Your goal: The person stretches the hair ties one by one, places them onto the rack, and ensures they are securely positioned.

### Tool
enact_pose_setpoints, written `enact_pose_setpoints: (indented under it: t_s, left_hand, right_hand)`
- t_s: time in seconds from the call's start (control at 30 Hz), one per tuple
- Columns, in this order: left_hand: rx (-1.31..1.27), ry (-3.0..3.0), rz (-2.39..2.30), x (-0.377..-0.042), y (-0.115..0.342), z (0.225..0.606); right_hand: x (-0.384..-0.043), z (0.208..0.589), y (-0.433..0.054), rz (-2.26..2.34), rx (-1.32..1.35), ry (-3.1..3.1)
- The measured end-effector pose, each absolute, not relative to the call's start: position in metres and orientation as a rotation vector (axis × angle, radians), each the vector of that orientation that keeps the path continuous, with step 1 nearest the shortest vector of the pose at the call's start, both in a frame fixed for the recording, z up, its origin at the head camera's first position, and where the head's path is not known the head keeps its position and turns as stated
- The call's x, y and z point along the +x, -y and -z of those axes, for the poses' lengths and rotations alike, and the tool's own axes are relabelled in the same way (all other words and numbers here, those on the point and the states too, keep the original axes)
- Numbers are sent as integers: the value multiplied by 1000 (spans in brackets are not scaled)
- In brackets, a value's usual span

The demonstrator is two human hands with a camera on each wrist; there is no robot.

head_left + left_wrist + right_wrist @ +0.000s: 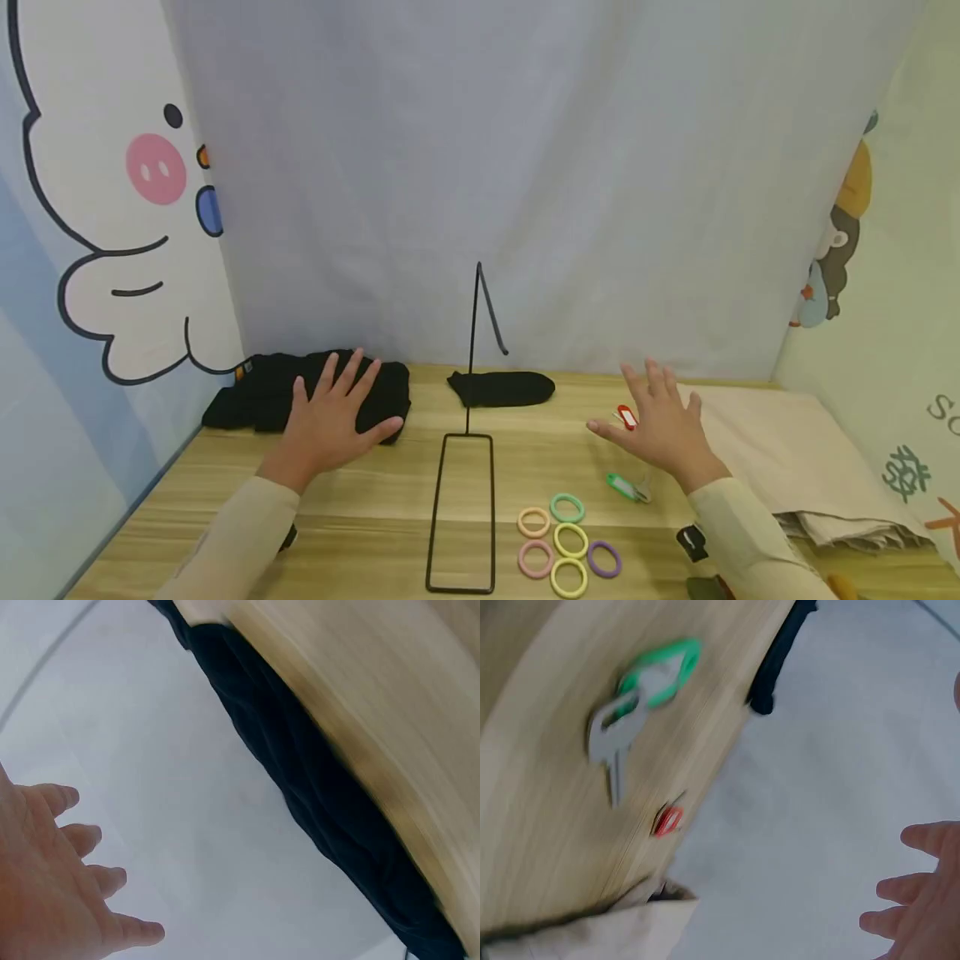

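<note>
Both hands hover over the wooden table with fingers spread, and neither holds anything. The left hand (327,423) is in front of a folded black cloth (258,392). My right hand (663,425) is near a red key tag (627,417), which it partly covers in the head view. Just below that hand lies a key with a green tag (622,486); its metal key (616,733) shows in the right wrist view. Between the hands stands a black wire stand (492,512) with a hooked top. A small black fabric piece (517,388) lies behind its upright.
Several coloured rings, among them a purple ring (604,559) and a green ring (567,507), lie right of the stand's base. A folded beige cloth (772,450) is at the right. A grey curtain (562,167) closes off the back, with printed walls on both sides.
</note>
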State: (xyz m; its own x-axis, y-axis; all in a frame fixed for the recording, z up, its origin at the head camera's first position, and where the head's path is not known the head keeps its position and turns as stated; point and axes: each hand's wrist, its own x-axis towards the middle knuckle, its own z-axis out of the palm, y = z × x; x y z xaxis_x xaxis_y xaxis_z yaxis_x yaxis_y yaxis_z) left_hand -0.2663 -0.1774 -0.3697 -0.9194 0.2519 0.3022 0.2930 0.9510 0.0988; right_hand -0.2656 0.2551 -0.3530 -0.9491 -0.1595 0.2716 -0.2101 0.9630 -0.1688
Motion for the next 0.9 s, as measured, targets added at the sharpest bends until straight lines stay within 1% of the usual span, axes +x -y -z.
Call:
enact_pose_setpoints:
  t_s: [0.1, 0.23, 0.37, 0.47, 0.67, 0.9]
  left_hand:
    - [-489, 2814, 181, -255, 169, 373]
    - [-678, 2867, 165, -242, 153, 381]
    - [-924, 2981, 178, -232, 139, 392]
    - [-1039, 3076, 217, -229, 131, 398]
    - [-1073, 3170, 220, -229, 126, 407]
    - [-1068, 3185, 155, -228, 125, 409]
  right_hand:
    - [-251, 353, -247, -400, 363, 2775]
    - [-236, 357, -238, -671, 540, 2755]
    - [-235, 367, -235, -822, 763, 2942]
    - [-240, 376, -233, -842, 912, 3078]
    - [-246, 393, -229, -902, 1047, 3155]
    - [-250, 397, -227, -938, 1129, 3147]
